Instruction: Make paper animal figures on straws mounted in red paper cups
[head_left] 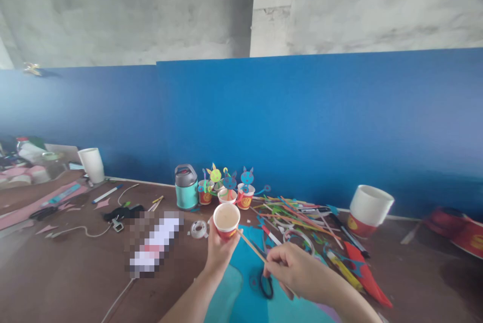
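Note:
My left hand is wrapped round a red-and-white paper cup, tilted so that its pale inside faces me. In my right hand is a thin wooden stick, pinched between thumb and fingers. The stick's far tip meets the cup's side near my left fingers; whether it pierces the wall I cannot tell. Blue paper lies below both hands. A black-handled pair of scissors rests on it, partly hidden by my right hand.
Paper cups with cat-faced figures stand behind, beside a turquoise flask. Clear tape lies left of the cup. Coloured strips, a red sheet and a cup stack are on the right. A blurred-out phone lies left.

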`<state>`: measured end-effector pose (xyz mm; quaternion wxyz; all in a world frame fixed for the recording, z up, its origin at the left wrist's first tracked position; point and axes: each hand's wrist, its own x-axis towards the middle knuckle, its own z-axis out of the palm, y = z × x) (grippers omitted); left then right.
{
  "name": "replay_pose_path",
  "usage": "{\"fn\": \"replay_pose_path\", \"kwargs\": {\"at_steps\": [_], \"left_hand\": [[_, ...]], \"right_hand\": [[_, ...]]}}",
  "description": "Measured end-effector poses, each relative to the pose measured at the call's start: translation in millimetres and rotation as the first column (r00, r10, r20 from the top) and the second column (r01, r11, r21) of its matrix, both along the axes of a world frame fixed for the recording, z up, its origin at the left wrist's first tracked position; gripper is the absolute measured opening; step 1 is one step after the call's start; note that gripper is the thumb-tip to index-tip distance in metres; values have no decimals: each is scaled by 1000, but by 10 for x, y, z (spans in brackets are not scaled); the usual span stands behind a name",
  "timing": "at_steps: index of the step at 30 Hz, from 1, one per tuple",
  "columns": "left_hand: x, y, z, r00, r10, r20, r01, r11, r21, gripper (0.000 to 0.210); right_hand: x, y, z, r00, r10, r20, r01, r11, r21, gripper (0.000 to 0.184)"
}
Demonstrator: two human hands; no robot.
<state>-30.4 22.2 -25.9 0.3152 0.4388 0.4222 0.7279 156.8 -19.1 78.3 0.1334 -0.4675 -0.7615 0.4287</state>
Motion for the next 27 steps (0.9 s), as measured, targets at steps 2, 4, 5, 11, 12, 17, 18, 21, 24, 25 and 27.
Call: {"fn": "replay_pose_path", "kwargs": {"at_steps": [2, 4, 5, 11, 12, 17, 18, 21, 24, 25, 27], "left_hand": [[2, -4, 8, 1000, -21, -6, 21, 1000, -2, 54], [1, -4, 6, 999, -34, -17, 34, 999, -1, 53], [-1, -3, 1, 999, -35, -23, 35, 999, -1, 52], [1, 0, -25, 998, -44, -44, 44, 999, -5, 51], [6, -3, -21, 998, -43, -41, 43, 999, -7, 51], [21, -20, 36, 998, 5, -64, -6, 1000, -13, 50], [16, -19, 47, 997, 12, -77, -13, 1000, -12, 50], [-2, -19, 65, 995, 16, -101, -18, 1000, -21, 51], [45, -60, 47, 993, -7, -114, 4, 1000, -23, 51], [85, -88, 36, 992, -31, -126, 28, 999, -19, 49], [187, -159, 18, 964, -181, -195, 186, 983, 7, 47]], "right_hand": [[3, 2, 3, 1000, -2, 2, 2, 1000, 7, 25], [8, 3, 8, 1000, -4, 5, 4, 1000, 10, 25], [10, 2, 10, 1000, -5, 6, 4, 1000, 12, 25], [-1, -18, 24, 1000, -3, 20, 3, 1000, 27, 26], [-8, -20, 20, 1000, -10, 21, 9, 1000, 26, 27], [-43, -6, -22, 1000, -28, -13, 27, 999, -25, 26], [-45, 2, -25, 999, -24, -35, 23, 999, -45, 26], [-46, 25, -20, 995, -27, -99, 14, 992, -123, 25], [-80, 57, -40, 992, -40, -120, 20, 987, -162, 25], [-103, 72, -63, 992, -56, -112, 40, 989, -139, 25], [-159, 110, -134, 990, -108, -89, 105, 994, -34, 26]]}}
